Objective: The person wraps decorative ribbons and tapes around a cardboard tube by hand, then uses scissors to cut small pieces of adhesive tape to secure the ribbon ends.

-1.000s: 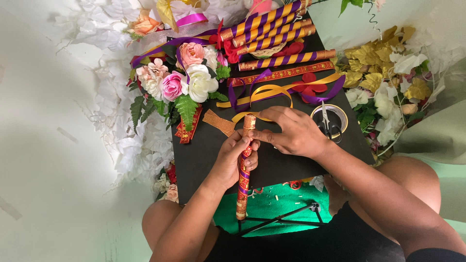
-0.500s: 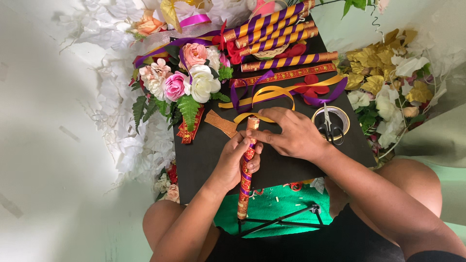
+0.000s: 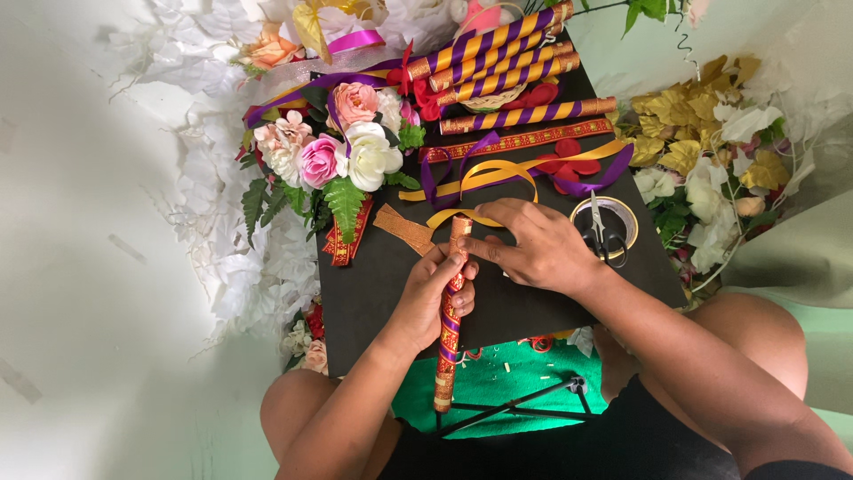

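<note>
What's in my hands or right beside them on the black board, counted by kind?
Stick: 1, gripped in left hand
Scissors: 1
Tape roll: 1
Total: 3
</note>
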